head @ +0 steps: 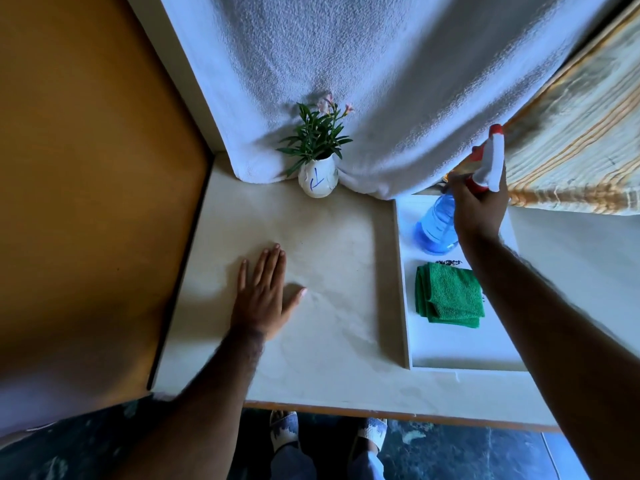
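Observation:
My right hand (479, 211) grips the neck of a blue spray bottle (435, 226) with a white and red trigger head, over the far end of a white tray (460, 355). A folded green cloth (450, 294) lies in the tray, just nearer than the bottle. My left hand (265, 294) rests flat, fingers straight, on the pale tabletop (332, 244). At the back stands a small white vase (318, 180) holding a green plant with pink flowers.
A white towel (346, 71) hangs behind the vase. A striped beige cloth (581, 143) hangs at the right. An orange-brown wall (86, 168) bounds the table on the left. My feet in sandals show below the table's front edge.

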{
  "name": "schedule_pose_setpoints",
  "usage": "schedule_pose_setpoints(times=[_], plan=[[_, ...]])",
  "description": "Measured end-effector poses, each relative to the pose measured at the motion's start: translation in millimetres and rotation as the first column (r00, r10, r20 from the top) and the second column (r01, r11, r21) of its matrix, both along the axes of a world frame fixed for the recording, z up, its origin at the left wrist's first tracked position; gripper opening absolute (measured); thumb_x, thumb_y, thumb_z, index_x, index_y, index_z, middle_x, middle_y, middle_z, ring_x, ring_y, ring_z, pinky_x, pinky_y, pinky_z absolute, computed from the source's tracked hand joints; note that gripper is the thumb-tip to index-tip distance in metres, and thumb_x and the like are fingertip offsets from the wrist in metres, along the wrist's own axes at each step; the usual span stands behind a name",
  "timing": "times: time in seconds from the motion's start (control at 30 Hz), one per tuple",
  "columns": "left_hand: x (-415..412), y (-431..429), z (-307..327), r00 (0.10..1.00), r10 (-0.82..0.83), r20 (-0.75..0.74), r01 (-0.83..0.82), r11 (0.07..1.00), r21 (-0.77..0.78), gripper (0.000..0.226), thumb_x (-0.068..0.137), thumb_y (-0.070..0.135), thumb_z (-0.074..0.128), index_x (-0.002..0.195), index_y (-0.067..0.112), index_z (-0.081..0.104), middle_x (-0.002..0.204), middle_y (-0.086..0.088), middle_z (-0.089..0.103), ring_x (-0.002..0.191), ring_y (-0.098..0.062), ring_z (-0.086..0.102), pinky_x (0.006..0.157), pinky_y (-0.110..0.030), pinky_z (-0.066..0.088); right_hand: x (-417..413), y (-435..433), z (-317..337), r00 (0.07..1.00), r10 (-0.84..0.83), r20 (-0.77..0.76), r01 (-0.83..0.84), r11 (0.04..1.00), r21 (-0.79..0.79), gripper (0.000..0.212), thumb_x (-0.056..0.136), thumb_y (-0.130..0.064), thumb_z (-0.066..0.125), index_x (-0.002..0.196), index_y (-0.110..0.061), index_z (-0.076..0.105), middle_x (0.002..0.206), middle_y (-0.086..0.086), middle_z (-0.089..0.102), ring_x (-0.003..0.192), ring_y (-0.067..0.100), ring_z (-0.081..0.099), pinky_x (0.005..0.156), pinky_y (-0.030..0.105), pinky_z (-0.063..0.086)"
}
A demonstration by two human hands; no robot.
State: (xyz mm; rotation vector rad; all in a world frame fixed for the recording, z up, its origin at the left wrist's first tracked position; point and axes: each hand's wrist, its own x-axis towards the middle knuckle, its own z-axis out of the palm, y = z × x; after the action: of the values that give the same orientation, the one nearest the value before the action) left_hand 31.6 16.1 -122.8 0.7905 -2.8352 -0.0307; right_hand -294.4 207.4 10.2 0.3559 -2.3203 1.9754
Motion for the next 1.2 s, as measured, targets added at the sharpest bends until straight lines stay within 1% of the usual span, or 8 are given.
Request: schedule_pose_setpoints(times=[0.23, 0.37, 0.43, 0.57, 0.7, 0.83, 1.03, 1.2], plan=[[0.0, -0.2, -1.0, 0.999, -0.001, -0.034, 0.001, 1.0, -0.003, 0.084, 0.097, 0.064, 0.045, 0.158, 0.007, 0.038, 0.168, -0.01, 0.037, 0.154, -0.025, 0.038, 0.123, -0.06, 0.036, 36.7, -53.1, 41.3, 0.944, 0.328, -0.011, -0.328, 0.944, 0.043, 0.034, 0.083, -0.003, 0.072, 0.104, -0.03, 0.069, 0.088, -0.011, 0.075, 0.057, 0.004, 0.067, 0.062, 0.023, 0.055], [1.7, -1.7, -4.4, 0.998, -0.011, -0.055, 0.01, 1.0, -0.015, 0.083, 0.097, 0.064, 0.047, 0.157, 0.006, 0.039, 0.167, -0.01, 0.039, 0.154, -0.025, 0.038, 0.123, -0.06, 0.036, 65.2, -85.9, 36.2, 0.877, 0.439, 0.198, -0.472, 0.865, 0.173, 0.032, 0.077, -0.003, 0.072, 0.088, -0.033, 0.07, 0.066, 0.0, 0.073, 0.054, 0.015, 0.067, 0.064, 0.031, 0.054], [2.4, -1.8, -6.2, 0.998, -0.013, -0.067, 0.011, 1.0, -0.023, 0.083, 0.098, 0.064, 0.048, 0.157, 0.007, 0.039, 0.167, -0.01, 0.039, 0.154, -0.025, 0.038, 0.123, -0.06, 0.036, 77.8, -97.2, 27.0, 0.848, 0.422, 0.321, -0.512, 0.808, 0.29, 0.019, 0.078, -0.01, 0.074, 0.09, -0.024, 0.073, 0.056, -0.004, 0.072, 0.051, 0.006, 0.066, 0.062, 0.024, 0.05], [2.9, -2.8, -8.9, 0.998, -0.014, -0.068, 0.012, 1.0, -0.028, 0.083, 0.098, 0.063, 0.049, 0.158, 0.007, 0.038, 0.167, -0.01, 0.038, 0.154, -0.025, 0.038, 0.122, -0.061, 0.038, 92.8, -107.0, 8.7, 0.83, 0.367, 0.42, -0.527, 0.762, 0.377, 0.022, 0.08, -0.017, 0.076, 0.102, -0.019, 0.075, 0.057, -0.005, 0.071, 0.045, -0.003, 0.065, 0.049, 0.007, 0.045], [2.2, -3.7, -10.0, 0.998, -0.008, -0.068, 0.007, 1.0, -0.016, 0.082, 0.098, 0.064, 0.047, 0.158, 0.008, 0.037, 0.168, -0.009, 0.037, 0.155, -0.025, 0.037, 0.123, -0.06, 0.037, 96.3, -115.5, -0.9, 0.827, 0.331, 0.455, -0.533, 0.719, 0.445, 0.018, 0.078, -0.036, 0.082, 0.088, -0.023, 0.073, 0.055, -0.002, 0.072, 0.061, 0.002, 0.071, 0.064, 0.023, 0.051], [2.5, -3.4, -9.5, 0.997, -0.01, -0.079, 0.008, 1.0, -0.029, 0.082, 0.098, 0.063, 0.049, 0.158, 0.008, 0.038, 0.167, -0.009, 0.039, 0.154, -0.025, 0.039, 0.122, -0.06, 0.038, 96.4, -124.4, -3.7, 0.815, 0.308, 0.491, -0.54, 0.711, 0.45, 0.034, 0.069, -0.05, 0.085, 0.069, -0.024, 0.063, 0.048, -0.009, 0.071, 0.04, -0.006, 0.059, 0.052, 0.02, 0.042], [2.3, -3.4, -8.1, 0.997, -0.006, -0.079, 0.004, 1.0, -0.024, 0.082, 0.098, 0.063, 0.049, 0.158, 0.008, 0.038, 0.167, -0.009, 0.039, 0.154, -0.025, 0.038, 0.121, -0.06, 0.039, 96.4, -132.5, -9.4, 0.835, 0.234, 0.498, -0.506, 0.681, 0.53, 0.036, 0.067, -0.051, 0.081, 0.067, -0.018, 0.068, 0.047, -0.009, 0.071, 0.051, 0.009, 0.069, 0.071, 0.031, 0.06], [2.3, -4.0, -7.3, 0.997, -0.003, -0.075, 0.001, 1.0, -0.026, 0.082, 0.098, 0.063, 0.05, 0.158, 0.009, 0.038, 0.167, -0.008, 0.039, 0.154, -0.024, 0.038, 0.122, -0.059, 0.039, 94.3, -133.0, -12.0, 0.829, 0.233, 0.508, -0.514, 0.673, 0.531, 0.034, 0.064, -0.049, 0.081, 0.066, -0.017, 0.068, 0.046, -0.008, 0.071, 0.039, 0.001, 0.062, 0.064, 0.027, 0.057]])
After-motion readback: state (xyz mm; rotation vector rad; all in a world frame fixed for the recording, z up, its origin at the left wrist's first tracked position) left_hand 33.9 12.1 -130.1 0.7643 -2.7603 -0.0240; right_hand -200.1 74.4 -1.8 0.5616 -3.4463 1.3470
